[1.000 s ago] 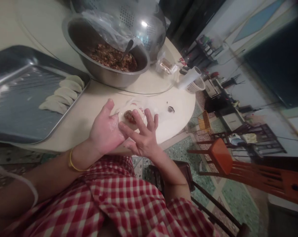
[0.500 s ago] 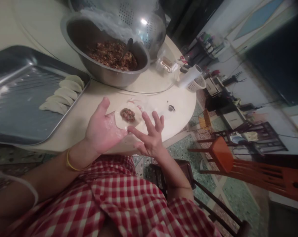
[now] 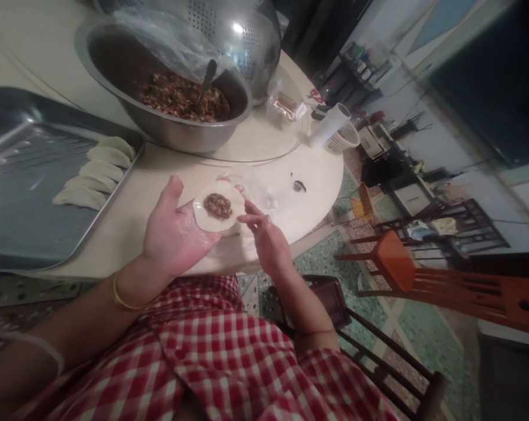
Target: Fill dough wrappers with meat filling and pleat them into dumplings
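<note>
A round dumpling wrapper (image 3: 202, 215) lies across the fingers of my left hand (image 3: 168, 237), which is palm up with the thumb held apart. A lump of minced filling (image 3: 217, 206) sits in the middle of the wrapper, which is still flat. The fingers of my right hand (image 3: 270, 242) are drawn together at the wrapper's right edge and grip it there. Several folded dumplings (image 3: 98, 171) stand in a row in a metal tray (image 3: 23, 234) to the left. Beyond my hands is a metal bowl (image 3: 177, 130) of filling with a spoon (image 3: 208, 76) stuck in it.
A steel colander (image 3: 262, 52) and plastic film (image 3: 168, 35) are behind the bowl. On the table's right side are a clear package (image 3: 286, 108), a plastic roll (image 3: 332, 124) and a white basket (image 3: 346, 137). An orange chair (image 3: 394, 260) stands on the floor to the right.
My right hand's spread fingers have come together on the wrapper's right edge. The wrapper has shifted slightly left with my left hand. The view has turned a little, moving the bowl and tray left.
</note>
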`<move>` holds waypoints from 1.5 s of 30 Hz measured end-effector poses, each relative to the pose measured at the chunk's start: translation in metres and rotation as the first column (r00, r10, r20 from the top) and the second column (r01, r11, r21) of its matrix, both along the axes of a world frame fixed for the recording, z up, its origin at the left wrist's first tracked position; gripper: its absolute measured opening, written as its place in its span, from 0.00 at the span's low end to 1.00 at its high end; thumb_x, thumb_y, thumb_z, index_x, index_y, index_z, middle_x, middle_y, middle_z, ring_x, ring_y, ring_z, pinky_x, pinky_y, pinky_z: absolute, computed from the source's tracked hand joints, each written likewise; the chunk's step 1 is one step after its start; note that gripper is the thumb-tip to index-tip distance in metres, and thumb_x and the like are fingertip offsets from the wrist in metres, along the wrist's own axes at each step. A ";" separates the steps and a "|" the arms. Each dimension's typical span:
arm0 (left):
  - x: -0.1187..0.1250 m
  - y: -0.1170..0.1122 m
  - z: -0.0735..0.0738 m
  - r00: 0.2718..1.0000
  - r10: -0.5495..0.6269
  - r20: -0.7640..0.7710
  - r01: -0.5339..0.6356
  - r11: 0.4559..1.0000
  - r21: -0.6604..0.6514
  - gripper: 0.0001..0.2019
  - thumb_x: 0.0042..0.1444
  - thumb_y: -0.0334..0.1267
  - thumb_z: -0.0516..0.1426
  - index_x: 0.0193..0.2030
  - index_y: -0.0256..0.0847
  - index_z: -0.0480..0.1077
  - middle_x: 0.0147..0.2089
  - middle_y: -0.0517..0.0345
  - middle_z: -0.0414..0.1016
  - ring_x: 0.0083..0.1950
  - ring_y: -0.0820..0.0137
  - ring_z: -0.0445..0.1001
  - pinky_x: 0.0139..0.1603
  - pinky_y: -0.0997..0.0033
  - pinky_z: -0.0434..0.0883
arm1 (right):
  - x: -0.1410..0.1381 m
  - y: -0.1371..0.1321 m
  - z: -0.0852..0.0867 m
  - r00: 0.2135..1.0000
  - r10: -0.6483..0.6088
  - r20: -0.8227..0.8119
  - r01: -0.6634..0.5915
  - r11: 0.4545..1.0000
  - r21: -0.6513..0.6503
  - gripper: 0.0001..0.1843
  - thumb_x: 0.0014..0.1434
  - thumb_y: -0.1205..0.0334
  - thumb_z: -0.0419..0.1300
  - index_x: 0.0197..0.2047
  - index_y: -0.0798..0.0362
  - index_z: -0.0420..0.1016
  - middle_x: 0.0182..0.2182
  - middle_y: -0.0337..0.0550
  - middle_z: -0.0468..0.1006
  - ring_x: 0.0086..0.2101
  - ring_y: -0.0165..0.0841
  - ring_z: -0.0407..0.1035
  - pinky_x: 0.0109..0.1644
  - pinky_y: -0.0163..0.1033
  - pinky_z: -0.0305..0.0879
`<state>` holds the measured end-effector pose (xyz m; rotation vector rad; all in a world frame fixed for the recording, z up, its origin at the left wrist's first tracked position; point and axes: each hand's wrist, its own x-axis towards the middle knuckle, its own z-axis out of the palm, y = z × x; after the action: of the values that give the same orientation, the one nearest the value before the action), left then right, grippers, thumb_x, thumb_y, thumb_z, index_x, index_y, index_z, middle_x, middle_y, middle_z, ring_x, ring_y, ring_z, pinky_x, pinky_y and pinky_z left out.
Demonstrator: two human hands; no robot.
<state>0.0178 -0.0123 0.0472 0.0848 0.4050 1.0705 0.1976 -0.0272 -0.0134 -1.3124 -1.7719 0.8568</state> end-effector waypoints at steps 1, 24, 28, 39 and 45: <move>0.000 0.000 -0.001 1.000 -0.009 0.000 0.009 1.000 0.008 0.34 0.67 0.58 0.41 0.62 0.31 0.66 0.56 0.46 0.78 0.68 0.56 0.65 0.74 0.48 0.47 | 0.001 -0.001 0.001 0.999 -0.038 -0.027 0.039 0.998 0.043 0.34 0.71 0.44 0.33 0.52 0.50 0.76 0.66 0.47 0.67 0.65 0.35 0.62 0.65 0.48 0.66; 0.000 -0.007 -0.011 0.952 -0.302 0.039 0.299 0.952 0.066 0.33 0.67 0.57 0.42 0.69 0.37 0.60 0.56 0.46 0.77 0.62 0.54 0.72 0.67 0.48 0.64 | 0.024 0.040 0.026 0.816 -0.205 0.541 -0.258 0.709 0.657 0.25 0.69 0.49 0.42 0.51 0.41 0.79 0.70 0.35 0.54 0.70 0.44 0.46 0.71 0.56 0.50; -0.002 -0.003 -0.010 0.966 -0.246 0.082 0.245 0.969 0.024 0.35 0.67 0.59 0.42 0.70 0.34 0.57 0.59 0.45 0.76 0.65 0.54 0.70 0.70 0.48 0.59 | 0.027 0.039 0.020 0.850 -0.209 0.483 -0.221 0.693 0.687 0.25 0.69 0.50 0.42 0.54 0.43 0.77 0.70 0.38 0.53 0.70 0.44 0.46 0.70 0.57 0.51; -0.006 0.002 -0.010 0.982 -0.170 0.077 0.167 0.985 0.046 0.34 0.65 0.58 0.46 0.69 0.34 0.57 0.59 0.46 0.76 0.65 0.55 0.69 0.73 0.49 0.52 | 0.017 0.018 0.019 0.947 -0.246 0.209 -0.007 0.632 0.775 0.20 0.65 0.61 0.52 0.59 0.47 0.67 0.61 0.46 0.67 0.62 0.41 0.61 0.64 0.55 0.64; -0.003 -0.001 0.006 0.992 -0.126 -0.007 0.125 0.991 -0.039 0.33 0.68 0.56 0.43 0.70 0.33 0.53 0.58 0.43 0.75 0.61 0.56 0.73 0.71 0.49 0.55 | -0.005 0.000 -0.002 0.911 -0.376 0.168 0.019 0.445 0.895 0.21 0.58 0.64 0.59 0.55 0.44 0.66 0.59 0.44 0.67 0.60 0.39 0.63 0.65 0.53 0.61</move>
<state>0.0146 -0.0136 0.0533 0.0800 0.4233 0.9383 0.1921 -0.0268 -0.0156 -0.9048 -1.8250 -0.5112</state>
